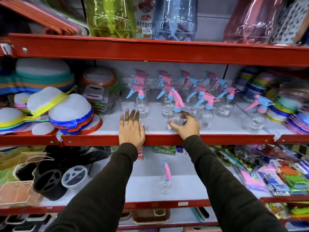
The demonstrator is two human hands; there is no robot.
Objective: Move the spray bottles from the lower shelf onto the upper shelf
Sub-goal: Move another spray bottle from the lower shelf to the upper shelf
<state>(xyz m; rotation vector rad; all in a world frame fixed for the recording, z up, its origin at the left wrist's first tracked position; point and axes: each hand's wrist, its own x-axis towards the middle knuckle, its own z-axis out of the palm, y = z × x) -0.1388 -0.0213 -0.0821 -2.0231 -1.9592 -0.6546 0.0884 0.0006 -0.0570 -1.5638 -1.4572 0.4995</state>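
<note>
- Your left hand (131, 129) lies flat on the upper shelf (167, 139), at its front edge.
- Just to its right, your right hand (185, 124) wraps a spray bottle (177, 113) at the front.
- Rows of bottles (207, 97) stand behind it.
- One lone bottle (165, 180) sits on the lower shelf (184, 204) underneath.

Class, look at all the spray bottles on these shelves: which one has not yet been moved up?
The lone spray bottle with the pink trigger on the lower shelf. Every other one stands on the upper shelf, including the one at the right hand.
</note>
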